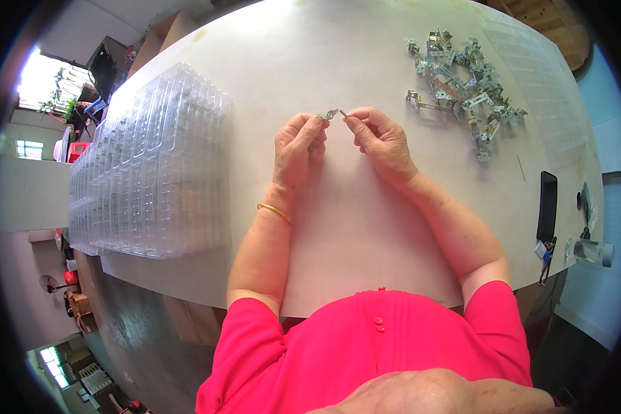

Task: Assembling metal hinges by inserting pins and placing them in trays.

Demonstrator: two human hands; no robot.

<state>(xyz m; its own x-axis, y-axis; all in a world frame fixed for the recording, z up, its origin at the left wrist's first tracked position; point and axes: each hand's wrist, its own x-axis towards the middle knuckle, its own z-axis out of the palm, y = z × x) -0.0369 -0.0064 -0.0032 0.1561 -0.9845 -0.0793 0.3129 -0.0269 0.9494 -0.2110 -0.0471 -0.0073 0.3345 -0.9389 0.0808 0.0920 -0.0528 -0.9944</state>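
Over the middle of the table, my left hand (298,146) pinches a small silvery metal bracket (331,114) between thumb and fingers. Facing it, my right hand (385,143) is closed on a short dark metal pin (343,113), gripped by thumb and forefinger. The tips of the two pieces are close together, with a narrow gap between them. Both parts are too small for their exact kind to show. To the right of my hands lies a loose heap of similar metal bracket assemblies (477,100), some with brass-coloured pieces.
Tall stacks of clear plastic trays (179,165) stand at the left. More clear trays (541,90) lie at the far right. A thin metal rod (521,168), a black phone (546,207) and a transparent bottle (586,252) are near the table's right edge.
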